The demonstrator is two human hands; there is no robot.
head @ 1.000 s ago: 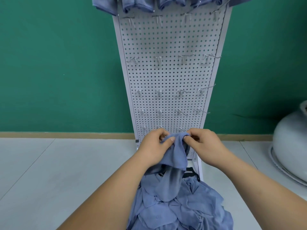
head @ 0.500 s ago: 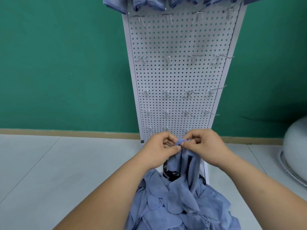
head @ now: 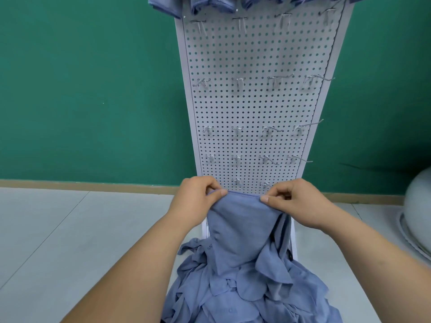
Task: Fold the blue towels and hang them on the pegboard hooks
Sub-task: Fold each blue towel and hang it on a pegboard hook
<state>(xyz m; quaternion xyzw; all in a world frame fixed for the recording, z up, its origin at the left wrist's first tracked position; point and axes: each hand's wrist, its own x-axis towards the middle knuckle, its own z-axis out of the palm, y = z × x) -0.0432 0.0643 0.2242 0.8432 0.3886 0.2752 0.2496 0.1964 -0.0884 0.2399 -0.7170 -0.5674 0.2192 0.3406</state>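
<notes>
A blue towel [head: 242,229] hangs between my hands, its top edge stretched level just in front of the white pegboard [head: 256,108]. My left hand [head: 198,201] pinches the left corner and my right hand [head: 293,201] pinches the right corner. Its lower part trails into a heap of blue towels [head: 251,297] below me. Rows of bare metal hooks [head: 238,81] stick out of the board. Several folded blue towels [head: 210,4] hang along the top row, cut off by the frame's edge.
A green wall [head: 93,89] stands behind the pegboard, with a wooden skirting strip at its foot. The floor [head: 58,241] is pale tile. A round white object [head: 419,217] sits at the right edge.
My hands have moved apart along the towel's top edge, spreading it from a bunched point into a flat stretched edge. The towel has lifted further out of the heap.
</notes>
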